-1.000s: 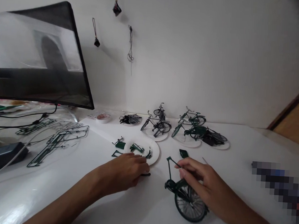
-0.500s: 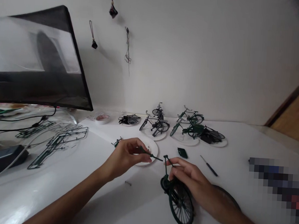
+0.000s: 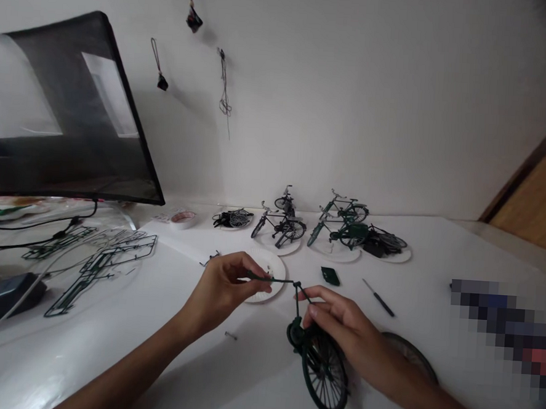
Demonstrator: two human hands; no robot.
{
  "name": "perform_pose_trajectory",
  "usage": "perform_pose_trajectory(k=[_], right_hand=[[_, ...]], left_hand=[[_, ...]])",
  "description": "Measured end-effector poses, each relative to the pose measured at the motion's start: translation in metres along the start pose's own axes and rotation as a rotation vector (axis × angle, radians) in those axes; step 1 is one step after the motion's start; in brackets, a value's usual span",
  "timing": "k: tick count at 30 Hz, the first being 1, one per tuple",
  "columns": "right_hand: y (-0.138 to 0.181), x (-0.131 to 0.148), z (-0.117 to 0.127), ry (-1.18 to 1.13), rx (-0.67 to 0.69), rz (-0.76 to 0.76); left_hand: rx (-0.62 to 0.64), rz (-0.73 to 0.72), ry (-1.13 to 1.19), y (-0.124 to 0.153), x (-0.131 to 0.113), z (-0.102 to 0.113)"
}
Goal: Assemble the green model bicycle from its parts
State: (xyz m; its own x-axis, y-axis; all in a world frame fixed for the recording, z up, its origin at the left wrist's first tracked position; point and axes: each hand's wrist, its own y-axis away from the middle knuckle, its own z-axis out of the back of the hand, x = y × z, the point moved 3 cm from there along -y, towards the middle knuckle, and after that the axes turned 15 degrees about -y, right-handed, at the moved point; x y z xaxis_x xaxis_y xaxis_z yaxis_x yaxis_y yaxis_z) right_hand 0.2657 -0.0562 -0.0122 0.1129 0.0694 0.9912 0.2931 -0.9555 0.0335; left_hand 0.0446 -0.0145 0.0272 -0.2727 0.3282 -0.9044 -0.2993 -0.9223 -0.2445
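Pinched in my left hand (image 3: 221,291) is a thin dark green frame tube (image 3: 283,281) of a model bicycle, held level. Its right end meets, or nearly meets, the top corner of a green rear bicycle frame; I cannot tell whether they are joined. My right hand (image 3: 346,323) is closed on a strut of that model bicycle rear frame (image 3: 297,305), whose spoked wheel (image 3: 326,377) hangs below, tilted. Beneath my right forearm lies a loose wheel (image 3: 412,350), partly covered. A white plate (image 3: 276,260) with small parts is behind my left hand.
Finished-looking model bicycles (image 3: 278,224) stand on plates along the wall. A screwdriver (image 3: 378,297), a green flat piece (image 3: 330,276) and a small metal pin (image 3: 230,335) lie on the table. Part frames (image 3: 97,268), cables and a monitor (image 3: 75,106) are at left, a tape roll (image 3: 182,219) behind.
My left hand has brought the tube's right end up to the frame's top corner, and the tube is now level. The view has shifted slightly; my right hand keeps its grip.
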Motion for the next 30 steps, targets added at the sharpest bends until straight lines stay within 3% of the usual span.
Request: perform_pose_trajectory(k=[10, 17, 23, 30], right_hand=[[0.001, 0.0, -0.003, 0.011, 0.022, -0.019], [-0.002, -0.003, 0.001, 0.002, -0.005, -0.026], [-0.001, -0.004, 0.001, 0.07, 0.042, -0.016], [0.002, 0.009, -0.014, -0.01, 0.154, -0.064]], left_hand=[[0.029, 0.027, -0.022, 0.005, 0.002, -0.009], [-0.018, 0.01, -0.016, 0.004, -0.007, -0.001], [0.012, 0.031, -0.03, 0.007, 0.0, -0.012], [0.093, -0.122, -0.174, 0.011, 0.0, -0.024]])
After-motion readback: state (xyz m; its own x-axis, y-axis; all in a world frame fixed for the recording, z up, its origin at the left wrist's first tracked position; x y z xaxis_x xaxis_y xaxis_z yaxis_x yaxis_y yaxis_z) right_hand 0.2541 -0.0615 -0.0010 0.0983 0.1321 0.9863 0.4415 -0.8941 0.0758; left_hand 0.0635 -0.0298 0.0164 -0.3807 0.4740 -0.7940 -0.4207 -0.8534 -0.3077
